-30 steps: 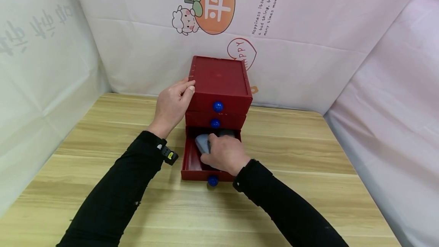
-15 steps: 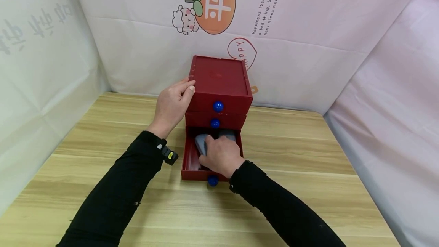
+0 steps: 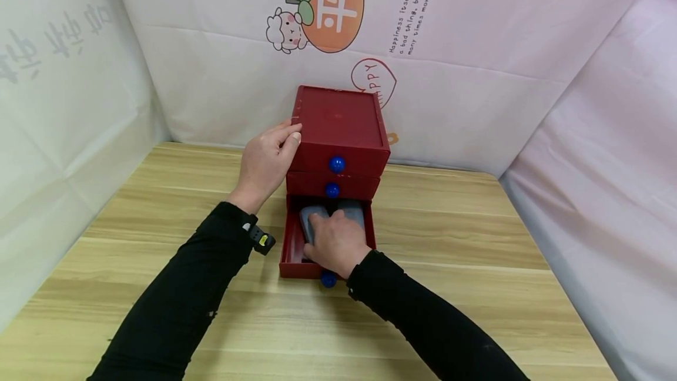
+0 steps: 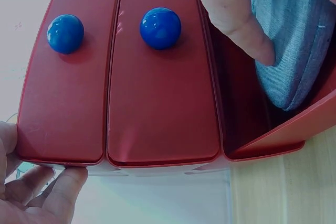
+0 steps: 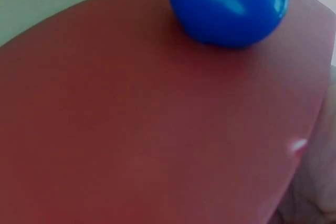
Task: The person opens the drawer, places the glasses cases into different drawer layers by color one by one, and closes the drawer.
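Observation:
A red drawer cabinet point(image 3: 338, 116) with round blue knobs stands on the table, its bottom drawer point(image 3: 301, 271) pulled out. My left hand point(image 3: 264, 160) rests on the cabinet's upper left side, its fingers at the top edge. Inside the drawer lies a blue-grey fabric-covered piece point(image 4: 291, 45), rounded at the end. My right hand point(image 3: 337, 244) reaches into the drawer, and a fairly straight finger presses on this piece. Another grey-blue part point(image 3: 351, 210) shows to the right of the fingers; I cannot tell whether the two belong together. The drawer front hides the right hand's lower side in the right wrist view.
The two upper drawers are closed, with blue knobs point(image 3: 337, 164) sticking out in front. Wood-patterned table point(image 3: 449, 263) surrounds the cabinet. A white printed cloth point(image 3: 211, 63) hangs close behind it and along both sides.
My right hand has shifted left inside the drawer, uncovering more of the grey-blue part at the right. The left hand and the cabinet stay in place.

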Demonstrator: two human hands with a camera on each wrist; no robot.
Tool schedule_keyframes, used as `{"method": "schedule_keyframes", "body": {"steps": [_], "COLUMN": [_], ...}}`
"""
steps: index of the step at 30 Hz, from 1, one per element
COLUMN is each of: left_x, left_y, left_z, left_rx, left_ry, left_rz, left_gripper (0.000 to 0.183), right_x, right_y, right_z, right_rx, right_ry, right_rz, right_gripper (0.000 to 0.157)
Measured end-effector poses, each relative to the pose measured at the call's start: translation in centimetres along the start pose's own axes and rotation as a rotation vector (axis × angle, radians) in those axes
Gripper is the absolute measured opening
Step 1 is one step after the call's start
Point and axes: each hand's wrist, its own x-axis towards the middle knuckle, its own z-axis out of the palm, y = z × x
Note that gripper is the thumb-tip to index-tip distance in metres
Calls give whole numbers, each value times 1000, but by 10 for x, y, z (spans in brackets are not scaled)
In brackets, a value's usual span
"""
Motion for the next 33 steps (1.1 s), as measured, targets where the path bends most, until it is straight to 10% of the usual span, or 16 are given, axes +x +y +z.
{"method": "schedule_keyframes", "body": {"steps": [33], "left_x": [0], "left_y": [-1], "left_z": [2], "left_rx": [-8], "left_ry": [16], "left_rz": [5], "left_gripper": [44], "right_x": [-1], "right_y": [-8], "right_z": [-1], "right_rx": [-71], "right_ry": [-5], "right_rz": [-35], "right_gripper": [65]}}
